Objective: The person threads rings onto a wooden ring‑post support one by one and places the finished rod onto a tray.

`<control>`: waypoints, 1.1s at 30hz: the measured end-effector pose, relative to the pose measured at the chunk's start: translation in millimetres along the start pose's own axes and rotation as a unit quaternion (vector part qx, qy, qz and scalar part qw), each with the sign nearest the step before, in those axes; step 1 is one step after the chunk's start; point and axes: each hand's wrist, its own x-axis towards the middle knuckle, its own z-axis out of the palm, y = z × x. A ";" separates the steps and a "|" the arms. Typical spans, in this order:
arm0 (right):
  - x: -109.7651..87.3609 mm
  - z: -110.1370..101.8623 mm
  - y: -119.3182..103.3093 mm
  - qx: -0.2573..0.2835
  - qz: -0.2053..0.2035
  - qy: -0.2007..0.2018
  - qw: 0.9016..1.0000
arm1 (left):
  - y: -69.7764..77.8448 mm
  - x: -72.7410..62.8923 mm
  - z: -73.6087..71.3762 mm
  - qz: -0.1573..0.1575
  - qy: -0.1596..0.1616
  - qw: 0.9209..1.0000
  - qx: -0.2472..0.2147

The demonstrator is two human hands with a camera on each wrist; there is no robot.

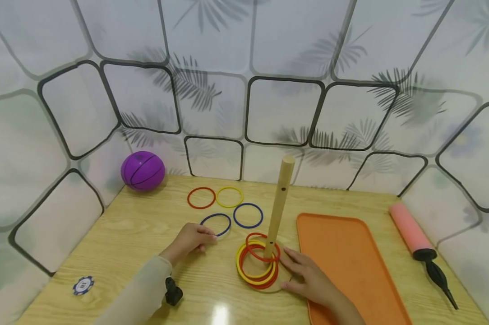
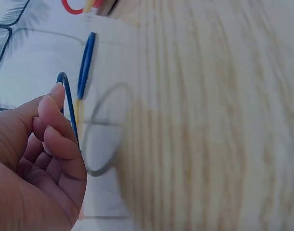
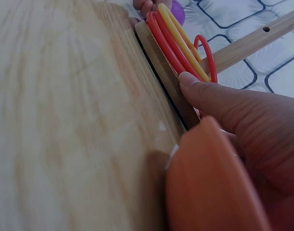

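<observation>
In the head view my left hand [image 1: 191, 239] pinches a blue ring [image 1: 230, 222] between thumb and fingertips. The left wrist view shows this blue ring [image 2: 70, 108] tilted up, its shadow on the table. A wooden post [image 1: 280, 198] rises from a round base [image 3: 161, 72]. Stacked red and yellow rings [image 1: 239, 271] encircle the post's foot, with one red ring [image 1: 249, 250] tilted on top. My right hand [image 1: 311, 277] rests at the base's right side, fingers extended. Its thumb touches the base's edge beside the rings in the right wrist view.
Beyond the left hand lie a red ring [image 1: 188, 201], a yellow ring [image 1: 242, 194] and another blue ring [image 1: 262, 216]. An orange tray [image 1: 342, 253] sits under the right forearm. Around stand a purple ball [image 1: 143, 170], pink pump [image 1: 411, 228], poker chip [image 1: 83, 285] and patterned walls.
</observation>
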 end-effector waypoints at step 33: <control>-0.6 -0.3 1.8 -0.006 0.019 -0.012 1.000 | 29.5 -31.8 -42.1 0.019 0.028 0.999 -0.034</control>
